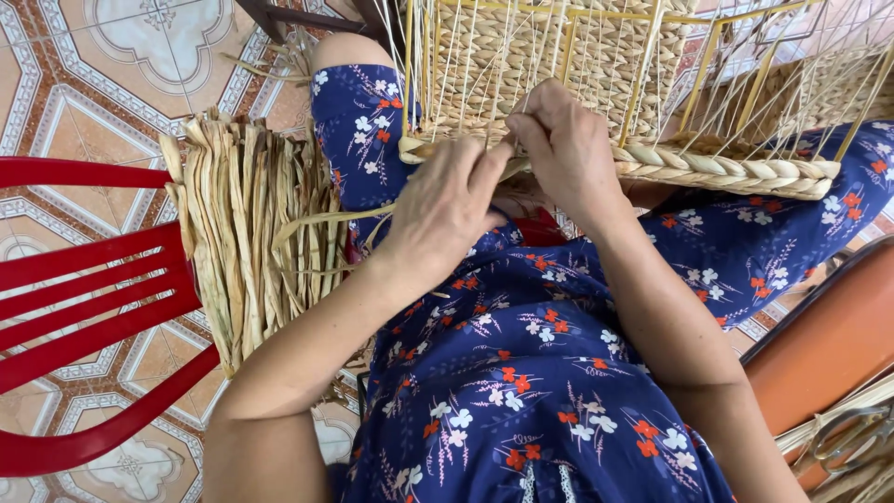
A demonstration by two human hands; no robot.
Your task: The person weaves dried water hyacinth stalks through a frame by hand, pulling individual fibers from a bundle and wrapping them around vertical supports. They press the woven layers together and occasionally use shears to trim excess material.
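The woven basket (596, 84), half made on a yellow wire frame (652, 65), rests tilted on the person's lap, its thick braided rim (736, 169) facing the body. All places below are told from this basket. At the near rim, toward its left end, both hands meet. The left hand (445, 210) lies just below the rim, its fingers (484, 172) curled nearly closed around a flat dried straw strand (321, 219) that trails away to the left. The right hand (568, 149) presses against the rim just beside the left one, its fingers (526, 130) pinched tight on the woven edge where the strand enters; the fingertips of the two hands touch. Left of the basket, a bundle of dried straw strips (247, 233) lies across a red slatted chair (84, 307) on the tiled floor (112, 65). Under the basket spreads a blue flowered dress (521, 373). Below and right of the basket, scissors (852, 433) lie near an orange surface (829, 345).
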